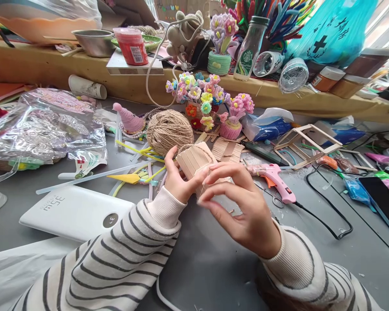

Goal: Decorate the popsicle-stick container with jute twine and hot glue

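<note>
My left hand (pixel 177 181) is closed round a small craft-stick box (pixel 192 161) and holds it tilted above the grey table. A strand of twine (pixel 199 147) runs along the box's upper edge. My right hand (pixel 241 209) is just to the right of the box, with thumb and forefinger pinched together near its lower side. Whatever the pinch holds, if anything, is too small to make out. Behind the box sits a ball of twine (pixel 169 131). A pink glue gun (pixel 280 183) lies to the right of my right hand.
A white power bank (pixel 74 211) lies at the left. The glue gun's black cord (pixel 337 235) loops across the right side. Further back stand pipe-cleaner flowers (pixel 207 97) and a stick frame (pixel 307 142). A raised shelf (pixel 94 75) carries a glass bottle (pixel 250 49) and tubs.
</note>
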Action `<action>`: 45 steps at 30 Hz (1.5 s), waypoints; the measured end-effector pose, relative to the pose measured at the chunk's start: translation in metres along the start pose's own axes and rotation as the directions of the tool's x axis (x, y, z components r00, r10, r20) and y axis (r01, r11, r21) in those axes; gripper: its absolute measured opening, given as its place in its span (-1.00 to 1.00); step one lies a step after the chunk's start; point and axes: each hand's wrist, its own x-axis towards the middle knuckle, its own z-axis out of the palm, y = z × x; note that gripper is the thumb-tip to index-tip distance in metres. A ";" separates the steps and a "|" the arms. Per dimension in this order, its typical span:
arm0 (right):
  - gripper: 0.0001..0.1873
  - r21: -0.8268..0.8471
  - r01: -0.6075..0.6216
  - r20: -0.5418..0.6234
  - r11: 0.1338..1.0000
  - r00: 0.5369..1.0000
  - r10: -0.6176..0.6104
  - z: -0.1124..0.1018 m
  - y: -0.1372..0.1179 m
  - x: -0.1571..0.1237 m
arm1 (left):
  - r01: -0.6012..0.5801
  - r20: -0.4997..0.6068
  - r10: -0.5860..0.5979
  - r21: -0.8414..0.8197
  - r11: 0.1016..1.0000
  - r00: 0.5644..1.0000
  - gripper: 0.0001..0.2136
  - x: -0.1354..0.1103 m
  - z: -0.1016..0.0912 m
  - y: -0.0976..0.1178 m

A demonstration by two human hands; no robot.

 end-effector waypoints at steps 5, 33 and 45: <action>-0.97 0.039 0.136 0.143 0.990 0.980 -0.140 0.004 -0.018 -0.002 | -0.003 -0.050 0.002 -0.026 1.000 0.999 -0.23 0.000 0.002 0.002; -0.84 -0.106 -0.328 -0.144 0.939 0.939 0.312 -0.025 0.042 0.007 | -0.158 0.163 0.159 -0.018 0.987 0.974 -0.13 -0.005 0.000 -0.002; -0.80 0.181 -0.529 -0.068 0.829 0.834 0.547 -0.010 0.037 0.003 | -0.129 0.145 0.134 -0.045 0.991 0.980 -0.13 -0.006 0.000 0.001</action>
